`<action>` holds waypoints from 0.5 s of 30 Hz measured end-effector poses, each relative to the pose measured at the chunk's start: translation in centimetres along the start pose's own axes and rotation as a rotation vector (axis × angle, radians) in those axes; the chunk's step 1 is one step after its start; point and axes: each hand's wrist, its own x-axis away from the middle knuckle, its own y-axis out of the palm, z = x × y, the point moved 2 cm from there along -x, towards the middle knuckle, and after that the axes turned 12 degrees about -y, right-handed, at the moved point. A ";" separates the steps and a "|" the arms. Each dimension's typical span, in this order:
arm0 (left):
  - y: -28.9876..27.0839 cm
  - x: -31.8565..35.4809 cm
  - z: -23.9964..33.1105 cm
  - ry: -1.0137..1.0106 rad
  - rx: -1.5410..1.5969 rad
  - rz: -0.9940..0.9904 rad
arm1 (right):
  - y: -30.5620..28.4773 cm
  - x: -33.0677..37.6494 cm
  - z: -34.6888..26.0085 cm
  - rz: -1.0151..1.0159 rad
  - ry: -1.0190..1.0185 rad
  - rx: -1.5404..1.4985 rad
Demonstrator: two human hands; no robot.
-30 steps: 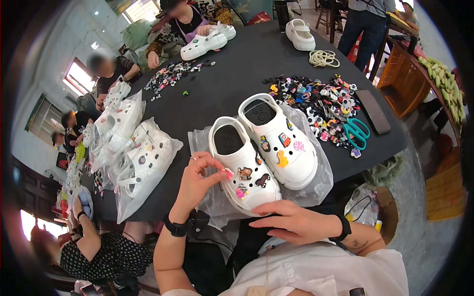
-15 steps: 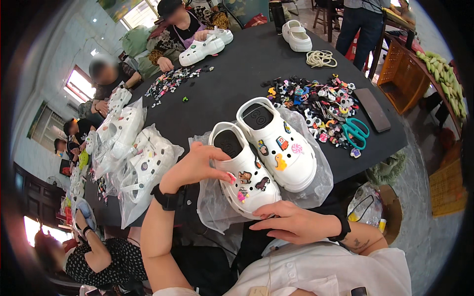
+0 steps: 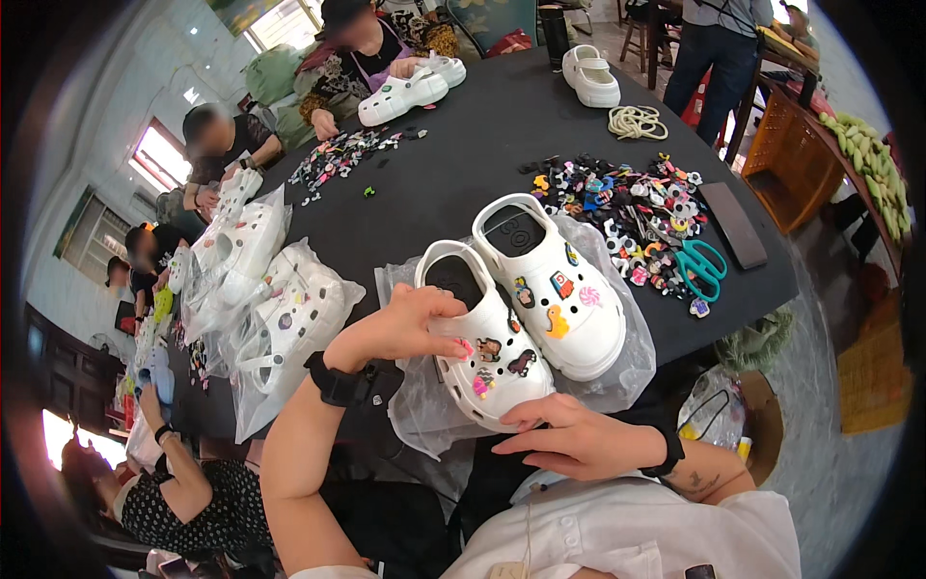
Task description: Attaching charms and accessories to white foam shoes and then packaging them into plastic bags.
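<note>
Two white clogs stand side by side before me, heels away from me and toes toward me. My left hand [image 3: 410, 330] is closed on the left clog [image 3: 500, 386]: its fingers reach into the foot opening, while the thumb presses a pink charm [image 3: 463, 348] on the outer side. Other charms dot that clog's upper. Against its toe rests my right hand [image 3: 579, 439], fingers stretched and apart, with nothing visible in them. The right clog [image 3: 590, 338], untouched, carries a yellow charm [image 3: 557, 322], a pink swirl [image 3: 589, 296] and several others.
Clear plastic [image 3: 632, 372] lies under the clogs. Beyond them are a charm heap [image 3: 617, 207], teal-handled scissors [image 3: 702, 270] and a dark flat slab [image 3: 731, 224]. Bagged clogs [image 3: 294, 318] stand left. A coiled rope [image 3: 637, 123] lies farther back. Several people work around the black table [image 3: 434, 174].
The whole view has shifted slightly, so the table and clogs appear a little farther right. My left thumb stays at the pink charm and my right hand stays at the toe.
</note>
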 end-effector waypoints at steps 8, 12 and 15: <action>0.7 0.0 -0.4 -0.033 0.223 0.046 | 0.0 -0.2 -0.1 -0.010 0.009 0.042; 1.0 0.4 0.0 -0.106 0.214 0.074 | 0.0 0.0 -0.2 0.001 0.010 0.066; 0.7 0.6 -0.1 -0.092 0.186 0.033 | 0.1 0.0 -0.3 -0.004 0.016 0.067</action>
